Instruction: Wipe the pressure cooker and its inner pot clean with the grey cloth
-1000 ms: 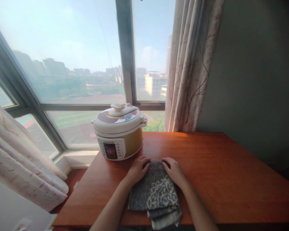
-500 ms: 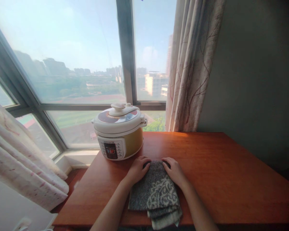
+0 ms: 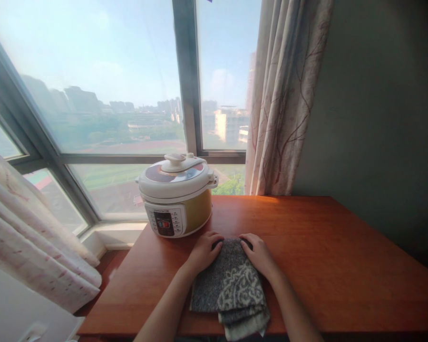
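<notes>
Head view, fingers [image 3: 218, 247] touching cloth [image 3: 225, 275] (folded)

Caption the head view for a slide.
Left hand and right hand touch a folded gray cloth near a cooker on a table.

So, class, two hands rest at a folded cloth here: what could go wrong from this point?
The cloth reaches the near edge of the table, so it might slip off. The left hand is close to the cooker; a careless sweep could bump it.
</notes>
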`<state>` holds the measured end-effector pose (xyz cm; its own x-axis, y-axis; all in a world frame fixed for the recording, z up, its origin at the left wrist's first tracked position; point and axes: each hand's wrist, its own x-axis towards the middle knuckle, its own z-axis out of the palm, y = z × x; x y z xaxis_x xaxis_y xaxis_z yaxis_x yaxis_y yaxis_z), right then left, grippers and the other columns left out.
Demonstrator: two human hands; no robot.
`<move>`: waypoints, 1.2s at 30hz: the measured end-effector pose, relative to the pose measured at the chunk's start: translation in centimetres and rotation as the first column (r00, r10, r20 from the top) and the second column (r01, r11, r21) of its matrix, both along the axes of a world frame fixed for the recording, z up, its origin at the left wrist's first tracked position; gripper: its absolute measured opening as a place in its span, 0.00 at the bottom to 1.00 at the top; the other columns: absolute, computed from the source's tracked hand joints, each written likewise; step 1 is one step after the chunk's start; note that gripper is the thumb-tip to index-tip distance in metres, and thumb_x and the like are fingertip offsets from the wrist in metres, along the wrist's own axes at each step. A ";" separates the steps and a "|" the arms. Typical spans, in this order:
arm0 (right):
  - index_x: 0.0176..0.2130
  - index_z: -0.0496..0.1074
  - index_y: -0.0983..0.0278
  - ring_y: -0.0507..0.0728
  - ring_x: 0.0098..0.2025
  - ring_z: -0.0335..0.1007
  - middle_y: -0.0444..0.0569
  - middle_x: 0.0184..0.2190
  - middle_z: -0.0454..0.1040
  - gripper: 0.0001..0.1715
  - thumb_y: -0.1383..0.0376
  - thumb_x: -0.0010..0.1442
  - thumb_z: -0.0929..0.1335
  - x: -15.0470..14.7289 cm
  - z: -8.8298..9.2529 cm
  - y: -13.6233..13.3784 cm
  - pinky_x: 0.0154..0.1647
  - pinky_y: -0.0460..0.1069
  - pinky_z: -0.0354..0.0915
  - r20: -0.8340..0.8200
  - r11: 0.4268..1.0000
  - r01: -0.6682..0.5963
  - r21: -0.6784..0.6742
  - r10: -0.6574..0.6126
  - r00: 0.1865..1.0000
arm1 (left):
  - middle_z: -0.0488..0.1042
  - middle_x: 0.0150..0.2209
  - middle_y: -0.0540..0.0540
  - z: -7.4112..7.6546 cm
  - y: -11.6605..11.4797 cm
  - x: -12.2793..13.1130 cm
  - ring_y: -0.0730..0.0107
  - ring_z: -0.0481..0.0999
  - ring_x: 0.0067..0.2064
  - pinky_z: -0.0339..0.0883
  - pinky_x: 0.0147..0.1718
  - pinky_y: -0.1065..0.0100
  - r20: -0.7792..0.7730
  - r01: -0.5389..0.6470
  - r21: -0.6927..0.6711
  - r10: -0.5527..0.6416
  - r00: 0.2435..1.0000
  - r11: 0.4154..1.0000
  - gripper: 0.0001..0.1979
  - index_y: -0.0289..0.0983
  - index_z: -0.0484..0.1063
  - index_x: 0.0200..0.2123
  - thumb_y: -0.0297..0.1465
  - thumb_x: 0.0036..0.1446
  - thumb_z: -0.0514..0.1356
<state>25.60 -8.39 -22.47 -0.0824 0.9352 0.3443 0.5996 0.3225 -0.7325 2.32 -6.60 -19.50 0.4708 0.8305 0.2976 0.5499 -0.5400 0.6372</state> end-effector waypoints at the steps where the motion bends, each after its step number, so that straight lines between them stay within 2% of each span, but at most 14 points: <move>1: 0.45 0.79 0.65 0.61 0.50 0.75 0.55 0.45 0.80 0.17 0.64 0.63 0.64 0.0 0.0 0.0 0.55 0.54 0.66 0.000 1.000 -0.001 0.001 0.001 1.000 | 0.78 0.46 0.41 0.0 0.0 0.0 0.59 0.75 0.49 0.67 0.52 0.62 0.000 -0.001 0.000 0.001 1.000 1.000 0.12 0.38 0.78 0.45 0.31 0.64 0.56; 36: 0.45 0.79 0.63 0.61 0.49 0.74 0.54 0.45 0.80 0.17 0.63 0.63 0.64 0.1 0.1 -0.1 0.56 0.55 0.67 0.002 1.000 -0.004 -0.007 0.004 1.000 | 0.78 0.47 0.40 0.1 -0.1 0.0 0.58 0.75 0.50 0.67 0.53 0.59 -0.019 -0.012 -0.009 0.011 1.000 1.000 0.13 0.38 0.79 0.46 0.32 0.64 0.55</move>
